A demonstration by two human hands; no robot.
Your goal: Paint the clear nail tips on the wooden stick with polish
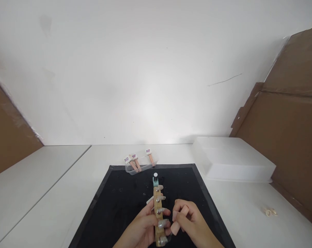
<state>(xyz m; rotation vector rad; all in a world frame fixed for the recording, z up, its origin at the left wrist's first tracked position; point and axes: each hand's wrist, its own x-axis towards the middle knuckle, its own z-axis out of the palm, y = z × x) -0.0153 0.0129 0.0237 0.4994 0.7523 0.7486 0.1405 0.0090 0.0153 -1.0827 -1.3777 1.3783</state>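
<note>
The left hand [143, 228] has its grip closed around the wooden strip [157, 204], over the near middle of the black mat [114, 203]. The strip may tilt and push the small bottle [155, 182], because its far end reaches beyond the fingers. The clear tips [162, 224] may loosen if the pink piece [175, 228], pinched in the right hand [194, 220], hits them. The strip's long axis runs near to far, its tips pointing right; the pink piece slants far-right.
</note>
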